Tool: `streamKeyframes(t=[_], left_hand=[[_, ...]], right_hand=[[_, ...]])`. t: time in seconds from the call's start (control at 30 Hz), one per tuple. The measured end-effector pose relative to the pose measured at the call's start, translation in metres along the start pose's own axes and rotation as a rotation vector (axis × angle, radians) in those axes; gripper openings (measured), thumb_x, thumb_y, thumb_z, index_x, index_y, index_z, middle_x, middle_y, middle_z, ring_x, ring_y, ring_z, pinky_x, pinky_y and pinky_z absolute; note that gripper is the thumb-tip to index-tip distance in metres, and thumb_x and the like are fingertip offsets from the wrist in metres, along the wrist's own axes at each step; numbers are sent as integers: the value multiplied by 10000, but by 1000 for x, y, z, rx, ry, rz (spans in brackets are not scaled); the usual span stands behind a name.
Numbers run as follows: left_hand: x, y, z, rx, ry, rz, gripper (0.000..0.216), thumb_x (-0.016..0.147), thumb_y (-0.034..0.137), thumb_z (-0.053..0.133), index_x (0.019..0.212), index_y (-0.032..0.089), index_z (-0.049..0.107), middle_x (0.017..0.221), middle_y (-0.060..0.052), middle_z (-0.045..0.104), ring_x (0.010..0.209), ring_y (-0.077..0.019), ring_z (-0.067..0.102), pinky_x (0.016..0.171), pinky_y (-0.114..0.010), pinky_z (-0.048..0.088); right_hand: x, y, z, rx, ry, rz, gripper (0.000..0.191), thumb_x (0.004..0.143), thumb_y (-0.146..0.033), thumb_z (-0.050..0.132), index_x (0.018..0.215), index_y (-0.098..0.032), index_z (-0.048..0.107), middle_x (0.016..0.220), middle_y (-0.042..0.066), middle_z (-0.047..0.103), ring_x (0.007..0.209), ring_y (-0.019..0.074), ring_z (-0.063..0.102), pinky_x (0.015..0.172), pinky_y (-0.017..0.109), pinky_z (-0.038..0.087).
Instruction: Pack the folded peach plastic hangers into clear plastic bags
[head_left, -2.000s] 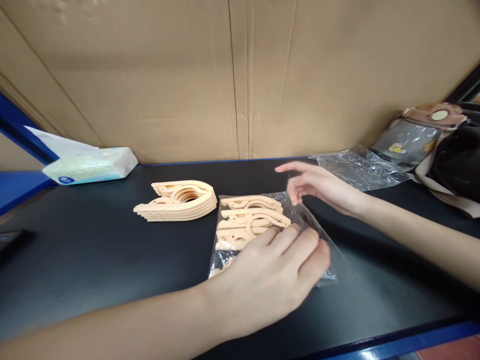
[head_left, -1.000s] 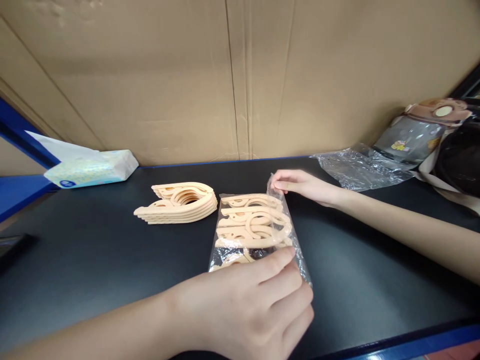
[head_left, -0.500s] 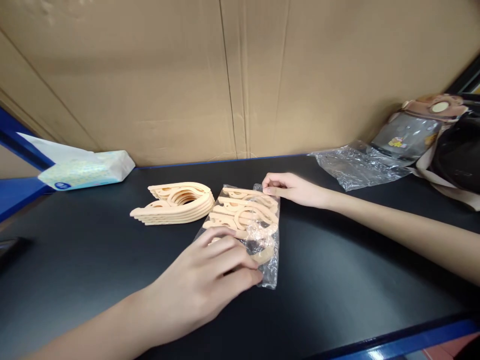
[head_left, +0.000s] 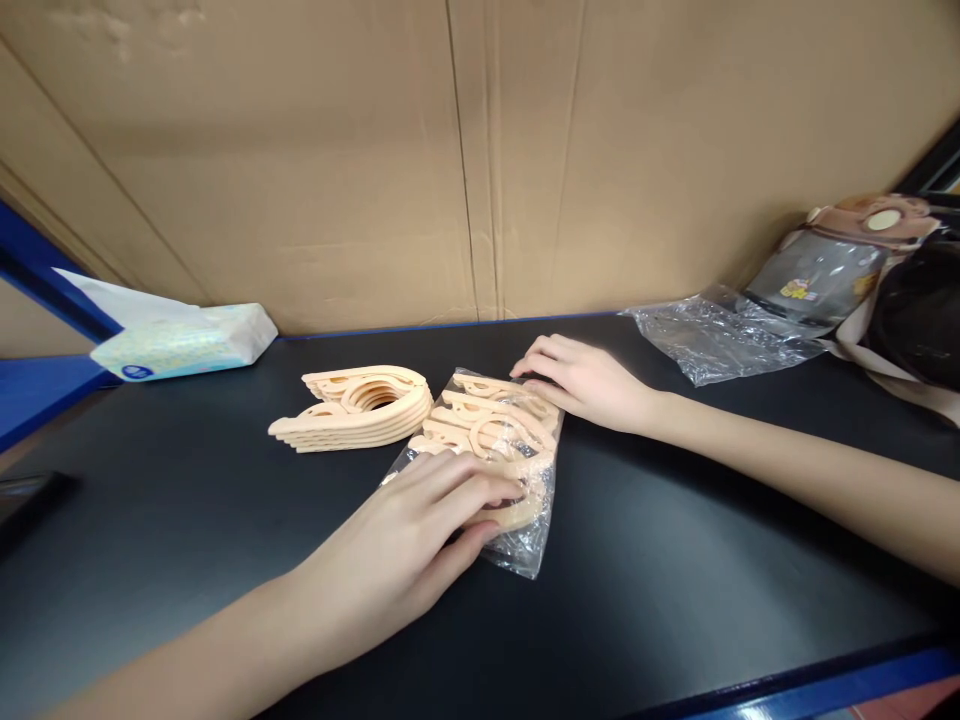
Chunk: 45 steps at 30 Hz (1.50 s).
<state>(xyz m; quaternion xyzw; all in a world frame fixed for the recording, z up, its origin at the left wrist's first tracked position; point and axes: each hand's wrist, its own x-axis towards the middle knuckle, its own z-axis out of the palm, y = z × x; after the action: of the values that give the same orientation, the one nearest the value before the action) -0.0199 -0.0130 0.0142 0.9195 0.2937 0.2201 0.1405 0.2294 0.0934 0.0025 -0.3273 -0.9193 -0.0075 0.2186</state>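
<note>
Peach-coloured folding hangers lie inside a clear plastic bag (head_left: 536, 545) on the dark table. My left hand (head_left: 420, 530) lies over the bag's near left part, its fingers bent and gripping the plastic and a hanger through it. At the bag's far right corner, my right hand (head_left: 581, 380) has its fingers curved over the edge, with the thumb on the bag. Part of the bag is hidden under my left hand. Just left of the bag, a neat stack of the same hangers (head_left: 352, 425) sits unwrapped on the table.
A tissue pack (head_left: 187, 345) stands at the back left, and a dark flat object (head_left: 30, 500) lies at the left edge. At the back right are a loose clear plastic bag (head_left: 712, 335), a clear bottle (head_left: 814, 280) and a black bag (head_left: 922, 320). A cardboard wall (head_left: 337, 180) rises behind.
My right hand has shifted from pinching the bag's far corner to fingers laid over it. My left hand has moved slightly left, its thumb drawn back from the bag's near corner.
</note>
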Motion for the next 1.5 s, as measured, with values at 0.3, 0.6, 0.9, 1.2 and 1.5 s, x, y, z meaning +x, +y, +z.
streamKeyframes(t=[0.3, 0.6, 0.9, 1.2, 1.5], left_hand=[[7, -7, -13, 300, -144, 41, 589, 939, 310, 578, 1464, 182, 344, 1477, -72, 462, 1375, -232, 379, 1133, -412, 321], [15, -6, -17, 329, -213, -7, 612, 868, 314, 680, 1419, 203, 438, 1448, -76, 508, 1338, -255, 457, 1117, -443, 358], [34, -2, -19, 378, -271, -7, 610, 789, 320, 767, 1333, 188, 526, 1355, -89, 589, 1204, -283, 573, 996, -426, 437], [101, -16, -11, 510, -342, -79, 540, 800, 397, 746, 1241, 130, 587, 1260, -131, 631, 1199, -313, 559, 972, -407, 435], [157, -55, -7, 540, -321, -118, 450, 845, 388, 676, 1209, 138, 591, 1284, -128, 617, 1180, -295, 562, 902, -358, 462]], right_hand=[[4, 1, -4, -17, -83, 15, 374, 1002, -305, 387, 924, -168, 726, 951, 75, 658, 855, 210, 534, 815, 371, 413], [4, -21, -9, -127, 11, 54, 506, 941, -538, 466, 1217, -154, 644, 1089, 124, 643, 943, 263, 563, 845, 409, 400], [3, -23, -9, 9, -71, 157, 334, 974, -372, 455, 1009, -198, 738, 1034, 80, 670, 923, 234, 577, 846, 401, 421], [32, 27, 6, 84, -105, 299, 363, 963, -310, 415, 1197, -186, 665, 1227, 118, 663, 1110, 285, 598, 932, 428, 435], [60, 79, 5, 45, -38, 300, 379, 971, -368, 412, 936, -188, 744, 968, 75, 748, 971, 250, 653, 903, 351, 431]])
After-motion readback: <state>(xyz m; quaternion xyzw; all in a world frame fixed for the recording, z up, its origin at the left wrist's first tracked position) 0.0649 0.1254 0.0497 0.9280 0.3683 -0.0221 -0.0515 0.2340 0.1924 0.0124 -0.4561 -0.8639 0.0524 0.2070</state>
